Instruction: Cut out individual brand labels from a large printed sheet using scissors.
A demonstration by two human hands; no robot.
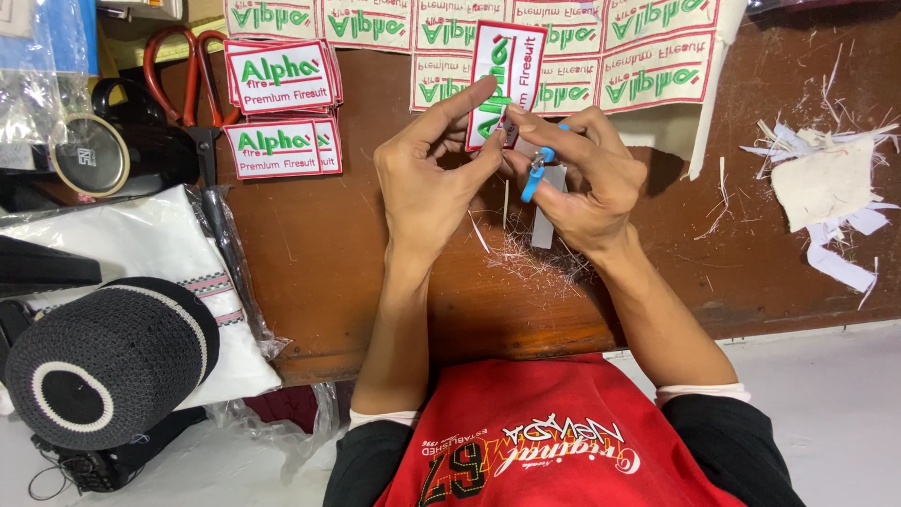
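Observation:
My left hand (434, 174) pinches a white embroidered patch (511, 58) with a red border and green and red lettering, holding it upright above the brown wooden table (338, 253). My right hand (589, 174) grips small blue-handled thread snips (537, 171), whose blades meet the patch's lower edge between my fingers. A pile of fine cut threads (540, 255) lies on the table just under both hands.
Two stacks of finished patches (282, 105) lie at the left. An uncut sheet of the same patches (563, 47) stretches across the far edge. Red-handled scissors (188, 84), a round tin (91, 155), a black knitted cap (103, 361) on folded white cloth, and white scraps (826, 183) surround.

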